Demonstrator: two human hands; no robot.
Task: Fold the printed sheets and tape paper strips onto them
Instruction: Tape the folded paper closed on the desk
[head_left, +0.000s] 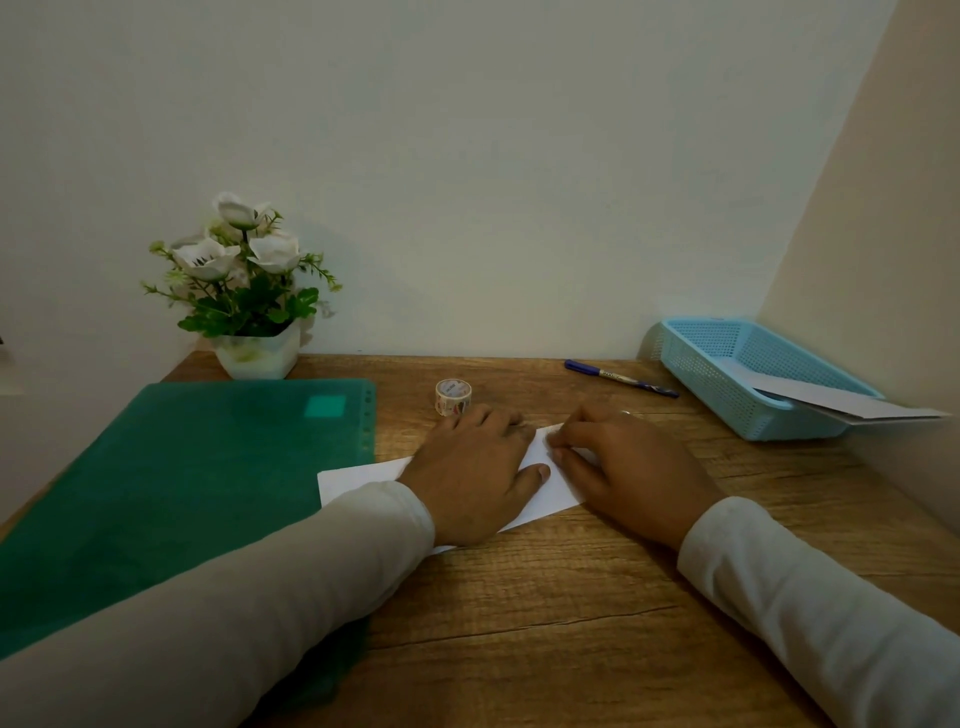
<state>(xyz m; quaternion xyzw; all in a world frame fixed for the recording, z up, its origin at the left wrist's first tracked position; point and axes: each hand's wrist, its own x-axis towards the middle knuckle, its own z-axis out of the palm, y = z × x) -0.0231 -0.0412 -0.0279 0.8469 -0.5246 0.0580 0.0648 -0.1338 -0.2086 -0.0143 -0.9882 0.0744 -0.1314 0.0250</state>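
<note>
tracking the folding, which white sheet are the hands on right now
The sheet on the desk, under the left hand and right hand. The others stick out of the blue basket, untouched.

White sheet, flat and angled; small patterned tape roll just beyond it.

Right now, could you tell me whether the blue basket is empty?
Not empty: white paper lies in the basket, sticking out past its rim.
</note>
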